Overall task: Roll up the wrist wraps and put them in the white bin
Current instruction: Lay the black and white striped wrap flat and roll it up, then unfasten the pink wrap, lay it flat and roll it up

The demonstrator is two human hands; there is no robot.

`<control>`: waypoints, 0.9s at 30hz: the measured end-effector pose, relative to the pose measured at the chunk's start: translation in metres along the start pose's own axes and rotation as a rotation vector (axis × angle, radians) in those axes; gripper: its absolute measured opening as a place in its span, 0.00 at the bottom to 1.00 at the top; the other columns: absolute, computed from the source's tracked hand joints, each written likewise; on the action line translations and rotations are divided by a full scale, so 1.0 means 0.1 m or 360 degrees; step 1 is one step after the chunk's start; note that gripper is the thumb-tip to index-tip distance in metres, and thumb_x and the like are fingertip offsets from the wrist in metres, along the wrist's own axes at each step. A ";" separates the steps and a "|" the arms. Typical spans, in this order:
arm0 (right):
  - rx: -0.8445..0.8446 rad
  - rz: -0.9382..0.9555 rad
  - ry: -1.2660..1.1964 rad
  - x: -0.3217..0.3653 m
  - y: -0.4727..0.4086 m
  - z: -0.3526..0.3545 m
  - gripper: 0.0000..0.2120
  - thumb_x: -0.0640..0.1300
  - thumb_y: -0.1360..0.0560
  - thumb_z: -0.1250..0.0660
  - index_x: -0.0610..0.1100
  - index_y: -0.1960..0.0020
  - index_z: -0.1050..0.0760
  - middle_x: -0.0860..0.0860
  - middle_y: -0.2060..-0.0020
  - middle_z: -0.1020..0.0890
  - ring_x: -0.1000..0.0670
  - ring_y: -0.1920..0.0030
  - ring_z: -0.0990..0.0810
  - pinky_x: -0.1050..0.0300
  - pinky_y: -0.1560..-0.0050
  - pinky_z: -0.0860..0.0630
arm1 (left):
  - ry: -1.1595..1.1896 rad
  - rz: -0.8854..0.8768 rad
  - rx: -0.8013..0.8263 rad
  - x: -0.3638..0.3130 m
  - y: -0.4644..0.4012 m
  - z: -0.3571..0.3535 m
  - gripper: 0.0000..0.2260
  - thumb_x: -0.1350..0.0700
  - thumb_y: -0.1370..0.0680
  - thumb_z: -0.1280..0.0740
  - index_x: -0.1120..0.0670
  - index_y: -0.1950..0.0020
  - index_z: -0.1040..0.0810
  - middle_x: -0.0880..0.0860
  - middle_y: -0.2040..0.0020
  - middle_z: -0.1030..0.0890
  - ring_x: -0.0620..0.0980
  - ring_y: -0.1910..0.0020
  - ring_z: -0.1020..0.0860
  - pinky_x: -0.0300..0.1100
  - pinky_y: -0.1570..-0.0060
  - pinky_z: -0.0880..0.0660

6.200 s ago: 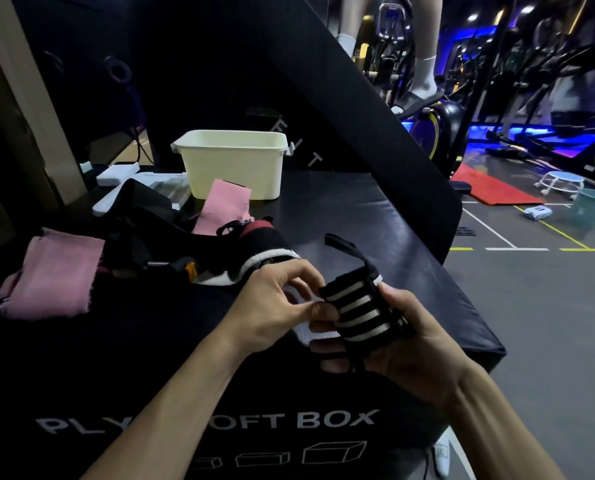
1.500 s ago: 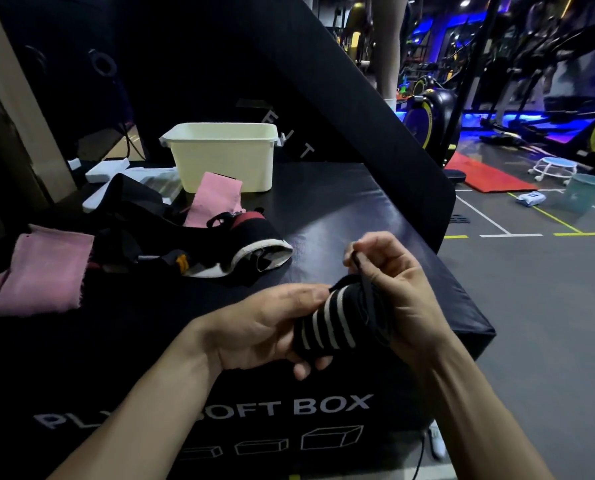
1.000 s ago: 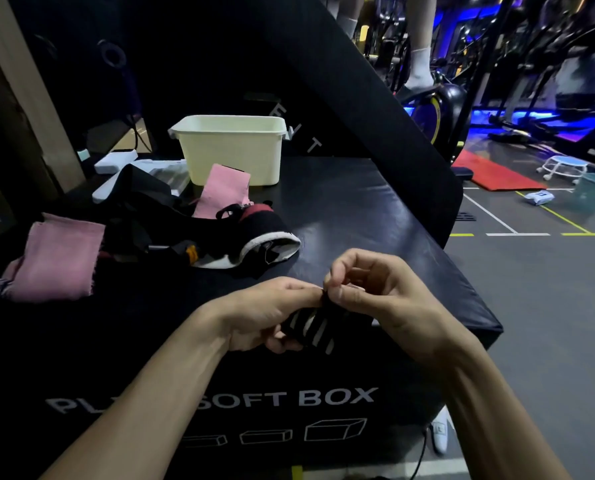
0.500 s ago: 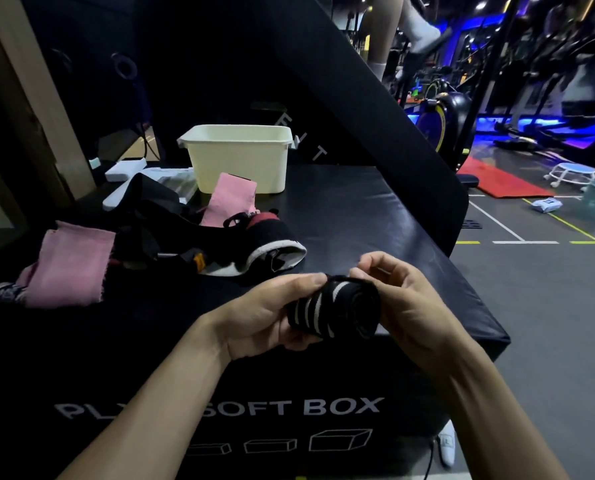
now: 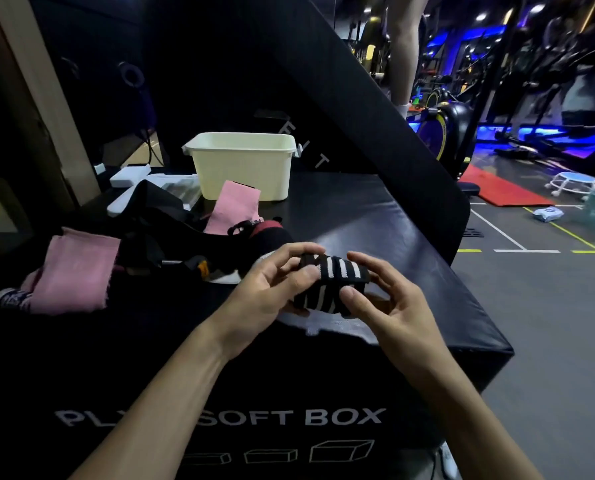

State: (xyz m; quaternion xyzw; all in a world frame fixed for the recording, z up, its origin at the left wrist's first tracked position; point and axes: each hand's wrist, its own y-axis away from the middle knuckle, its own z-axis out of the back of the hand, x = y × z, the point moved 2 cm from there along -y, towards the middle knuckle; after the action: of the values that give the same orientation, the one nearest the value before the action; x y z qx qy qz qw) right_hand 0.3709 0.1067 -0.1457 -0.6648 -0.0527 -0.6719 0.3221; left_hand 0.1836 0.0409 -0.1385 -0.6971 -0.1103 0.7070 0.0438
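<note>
A rolled black wrist wrap with white stripes [image 5: 330,284] is held over the near edge of the black soft box [image 5: 375,230]. My left hand [image 5: 272,289] grips its left end, thumb on top and fingers curled behind. My right hand [image 5: 389,299] holds its right end between thumb and fingers. The white bin [image 5: 244,164] stands at the back of the box top, its inside hidden from here. A pile of loose wraps lies to the left: a pink one [image 5: 78,271], another pink one [image 5: 233,209] and a black one with a white edge [image 5: 220,251].
White flat pieces [image 5: 130,176] lie left of the bin. A tall black slanted pad [image 5: 358,109] rises behind the box on the right. Gym floor with exercise bikes [image 5: 441,133], a red mat [image 5: 500,192] and a person's leg [image 5: 403,50] lies beyond.
The roll has been turned in my hands, so its stripes now face up. My right hand has opened out to the roll's right end. The roll sits a little higher and farther from me.
</note>
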 end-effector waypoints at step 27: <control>-0.0370 -0.0193 -0.0100 -0.23 -1.85 -0.42 0.13 0.49 0.27 0.23 0.51 0.45 0.21 0.45 0.44 0.16 0.51 0.50 0.16 0.56 0.57 0.21 | -0.2193 0.0207 -0.0348 0.08 -0.31 1.16 0.44 0.28 0.31 0.30 0.36 0.19 0.45 0.47 0.16 0.49 0.52 0.17 0.54 0.59 0.20 0.59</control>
State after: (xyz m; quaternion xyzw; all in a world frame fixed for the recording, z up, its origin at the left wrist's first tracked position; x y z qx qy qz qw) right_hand 0.2401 0.2392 -0.1054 -0.7140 -0.0246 -0.6706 0.1999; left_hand 0.0650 0.0615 -0.1392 -0.0957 -0.1414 0.9740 -0.1489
